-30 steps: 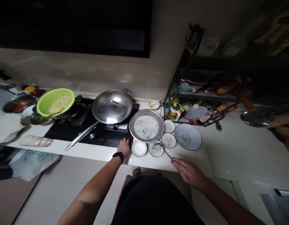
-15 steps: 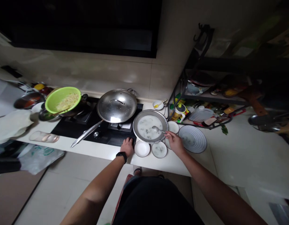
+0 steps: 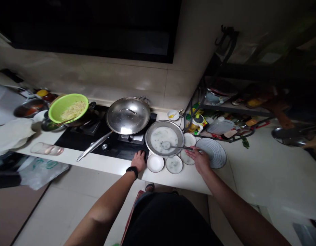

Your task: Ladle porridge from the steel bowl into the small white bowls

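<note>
My right hand (image 3: 201, 160) grips the end of a long-handled metal spoon (image 3: 179, 147) with its fingers fairly straight. The spoon's bowl dips into a milky liquid with dark bits, held in a wide metal basin (image 3: 182, 131). Flat on the front right edge of the black cooktop (image 3: 117, 148) rests my left hand (image 3: 139, 160), holding nothing, a dark watch on its wrist. Just in front of the basin stand a white bowl (image 3: 155, 163) with no liquid visible and a small bowl (image 3: 174, 164) of the milky liquid. Another filled bowl (image 3: 187, 158) is partly hidden by my right hand.
A lidded wok (image 3: 128, 116) sits on the cooktop, its long handle pointing front left. Left of it is a green bowl (image 3: 55, 111) of pale shreds. A drinking glass (image 3: 46, 149) lies sideways near the counter edge. Right stand a striped plate (image 3: 219, 153) and a condiment rack (image 3: 237, 111).
My right hand has moved right and slightly toward me, to the handle's far end. The spoon's bowl has shifted lower left within the basin. My left hand stays put.
</note>
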A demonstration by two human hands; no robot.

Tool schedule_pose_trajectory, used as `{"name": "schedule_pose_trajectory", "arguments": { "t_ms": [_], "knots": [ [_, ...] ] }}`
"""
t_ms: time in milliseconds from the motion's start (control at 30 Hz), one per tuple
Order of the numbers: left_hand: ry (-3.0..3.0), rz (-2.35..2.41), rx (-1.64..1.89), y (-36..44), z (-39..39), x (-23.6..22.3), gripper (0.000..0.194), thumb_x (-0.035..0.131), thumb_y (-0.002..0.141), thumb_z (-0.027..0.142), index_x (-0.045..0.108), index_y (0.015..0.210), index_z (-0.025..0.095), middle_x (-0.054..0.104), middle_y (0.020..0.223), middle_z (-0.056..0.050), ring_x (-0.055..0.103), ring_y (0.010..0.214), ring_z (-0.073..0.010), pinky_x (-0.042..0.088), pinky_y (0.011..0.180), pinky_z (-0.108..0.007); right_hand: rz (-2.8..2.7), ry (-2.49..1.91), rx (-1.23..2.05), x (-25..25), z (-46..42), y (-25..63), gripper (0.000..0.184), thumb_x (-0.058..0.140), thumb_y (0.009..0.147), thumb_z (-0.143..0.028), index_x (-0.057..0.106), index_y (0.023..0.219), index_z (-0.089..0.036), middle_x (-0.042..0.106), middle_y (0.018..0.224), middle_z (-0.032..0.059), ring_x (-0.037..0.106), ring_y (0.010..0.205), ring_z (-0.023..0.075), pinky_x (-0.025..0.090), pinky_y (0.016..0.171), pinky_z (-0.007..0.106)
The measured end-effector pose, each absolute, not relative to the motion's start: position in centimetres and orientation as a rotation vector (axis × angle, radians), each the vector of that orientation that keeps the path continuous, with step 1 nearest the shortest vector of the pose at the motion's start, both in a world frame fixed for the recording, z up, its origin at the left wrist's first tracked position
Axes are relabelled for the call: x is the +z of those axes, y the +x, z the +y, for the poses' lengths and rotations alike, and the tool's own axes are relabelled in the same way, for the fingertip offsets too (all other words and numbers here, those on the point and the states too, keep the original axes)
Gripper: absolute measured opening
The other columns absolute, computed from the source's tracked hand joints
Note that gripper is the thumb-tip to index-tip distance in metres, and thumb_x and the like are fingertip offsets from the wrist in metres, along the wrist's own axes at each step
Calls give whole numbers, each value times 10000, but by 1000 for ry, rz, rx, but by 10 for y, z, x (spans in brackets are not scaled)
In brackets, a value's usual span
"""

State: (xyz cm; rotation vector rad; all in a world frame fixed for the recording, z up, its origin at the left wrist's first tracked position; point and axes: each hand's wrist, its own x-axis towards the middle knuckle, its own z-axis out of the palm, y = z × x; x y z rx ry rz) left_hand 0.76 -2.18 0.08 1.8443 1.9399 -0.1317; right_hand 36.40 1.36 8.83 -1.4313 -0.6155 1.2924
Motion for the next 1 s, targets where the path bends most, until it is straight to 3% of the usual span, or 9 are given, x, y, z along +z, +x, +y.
{"name": "schedule_pose_trajectory", "arguments": {
  "t_ms": [233,433,600,767,1000],
  "knots": [
    [1879,1932,-160,6,-21,-2,607,483,958,206,526,1563,189,494,1586,-164,478,1335,-329,353,1195,-462,-561,-1400,1212,116,-7,401,489,980,679,-542,736,911,-188,810,862,93,836,832,324,671,937,544],
    [1897,1939,-189,6,-20,-4,586,470,973,230,528,1553,172,499,1582,-171,475,1346,-338,353,1183,-446,-488,-1417,1082,127,-41,444,522,1016,626,-535,746,892,-176,809,944,94,834,816,321,685,919,544],
    [1905,1932,-222,6,-20,-2,631,491,942,208,508,1573,181,499,1578,-181,488,1334,-335,355,1175,-453,-500,-1493,1032,125,-62,462,564,1013,590,-592,728,836,-173,802,857,112,829,767,336,692,883,547],
    [1908,1932,-244,6,-19,-2,639,504,936,214,503,1575,179,496,1585,-181,493,1342,-339,357,1178,-456,-788,-1678,969,131,-75,461,518,880,736,-662,792,961,-204,828,860,120,828,856,352,645,978,591],
    [1878,1940,-216,6,-20,-5,620,486,963,227,496,1582,199,483,1593,-180,480,1360,-347,373,1162,-470,-1738,-1556,868,146,-80,451,265,765,841,-482,858,1038,-330,833,1163,65,786,1111,326,582,1114,512]
  ]
}}
